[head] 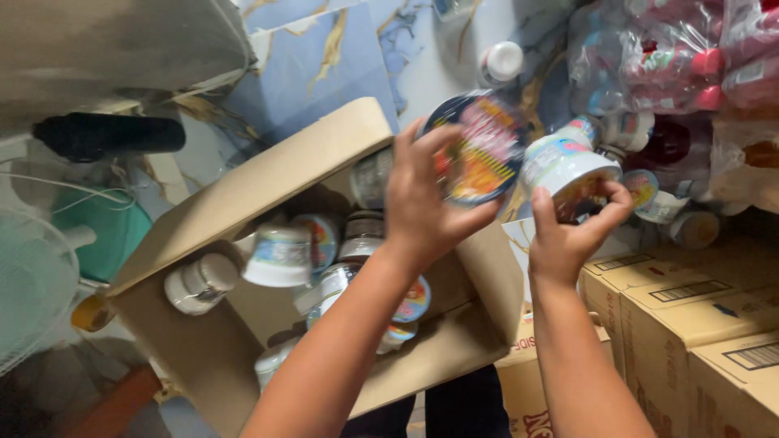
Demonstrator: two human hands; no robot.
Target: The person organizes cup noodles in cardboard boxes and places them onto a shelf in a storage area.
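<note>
Two cups, two hands

The left hand (422, 203) grips a noodle cup (475, 150) by its lid, fingers curled round. The right hand (572, 235) clutches another cup (564, 166) just beside it. Both are above the open cardboard box (243, 195) full of cups

A white fan (32, 284) stands at the left. Shrink-wrapped bottles (665, 57) lie top right. Sealed cardboard cartons (698, 324) are stacked below them.

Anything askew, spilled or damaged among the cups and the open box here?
The instant noodle cups in the open cardboard box lie jumbled, some tipped on their sides. The left hand and right hand each hold a cup. No spill or damage shows.
</note>
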